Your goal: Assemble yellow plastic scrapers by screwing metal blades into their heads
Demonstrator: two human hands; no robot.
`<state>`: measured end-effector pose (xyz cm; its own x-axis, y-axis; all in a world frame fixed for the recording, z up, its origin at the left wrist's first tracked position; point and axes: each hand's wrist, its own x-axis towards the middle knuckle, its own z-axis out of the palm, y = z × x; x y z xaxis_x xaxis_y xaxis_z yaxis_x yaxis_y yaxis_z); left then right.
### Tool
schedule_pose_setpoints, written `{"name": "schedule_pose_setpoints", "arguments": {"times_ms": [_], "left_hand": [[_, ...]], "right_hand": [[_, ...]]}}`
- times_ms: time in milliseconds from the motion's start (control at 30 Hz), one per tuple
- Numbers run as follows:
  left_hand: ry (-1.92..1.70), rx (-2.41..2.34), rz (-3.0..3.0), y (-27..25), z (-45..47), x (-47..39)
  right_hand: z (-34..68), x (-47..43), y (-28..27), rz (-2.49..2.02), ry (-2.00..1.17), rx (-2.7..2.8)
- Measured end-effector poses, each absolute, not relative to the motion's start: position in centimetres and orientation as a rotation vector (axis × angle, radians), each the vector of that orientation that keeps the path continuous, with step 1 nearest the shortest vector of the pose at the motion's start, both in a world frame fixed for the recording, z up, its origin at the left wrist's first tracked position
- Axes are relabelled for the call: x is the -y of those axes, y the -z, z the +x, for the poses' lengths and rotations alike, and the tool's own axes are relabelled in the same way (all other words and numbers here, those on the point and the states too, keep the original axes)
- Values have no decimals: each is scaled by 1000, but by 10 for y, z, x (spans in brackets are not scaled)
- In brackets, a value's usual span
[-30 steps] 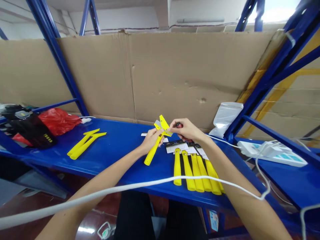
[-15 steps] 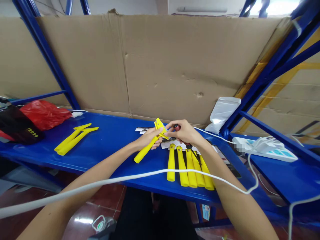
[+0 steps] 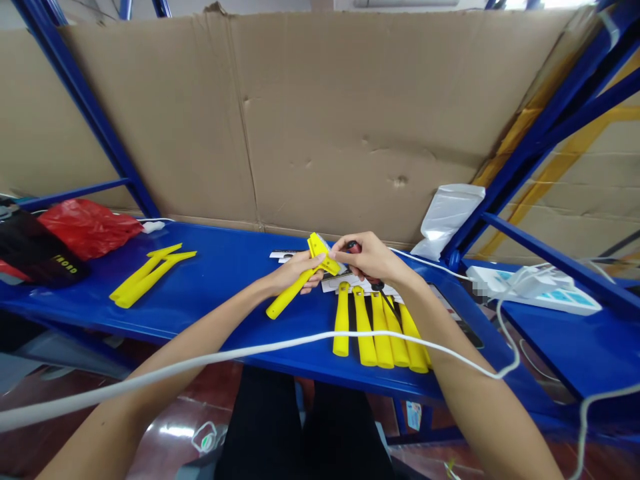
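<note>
My left hand (image 3: 295,272) grips a yellow scraper (image 3: 283,304) just below its wide head, with the handle slanting toward me. A thin silvery edge shows along the head. My right hand (image 3: 374,259) has a screwdriver (image 3: 355,247) with a red and black handle tucked in its palm, the dark shaft pointing down toward me. Its thumb and forefinger touch the scraper's head; whether they pinch a small part there I cannot make out. Below this hand several yellow handles (image 3: 367,333) lie side by side, their upper ends over white printed sheets (image 3: 330,285).
Two yellow scrapers (image 3: 153,279) lie at the left of the blue table (image 3: 210,293), near a red plastic bag (image 3: 90,227) and a black bag (image 3: 40,247). A white cable (image 3: 295,340) crosses in front of my forearms. A power strip (image 3: 530,290) sits at right.
The view has tilted slightly downward. The scraper head has turned a little, showing more of its flat face, and both hands stay on it.
</note>
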<state>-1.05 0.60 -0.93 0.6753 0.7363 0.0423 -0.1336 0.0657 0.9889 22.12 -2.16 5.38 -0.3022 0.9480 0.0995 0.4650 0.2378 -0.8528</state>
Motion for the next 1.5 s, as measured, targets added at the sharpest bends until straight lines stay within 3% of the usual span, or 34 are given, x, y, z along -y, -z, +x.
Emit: {"name": "schedule_pose_setpoints", "arguments": {"times_ms": [1500], "left_hand": [[-647,-477,1412,-1,-12,6]], "right_hand": [[226,28,-61,-1103,-1012,1888]]}}
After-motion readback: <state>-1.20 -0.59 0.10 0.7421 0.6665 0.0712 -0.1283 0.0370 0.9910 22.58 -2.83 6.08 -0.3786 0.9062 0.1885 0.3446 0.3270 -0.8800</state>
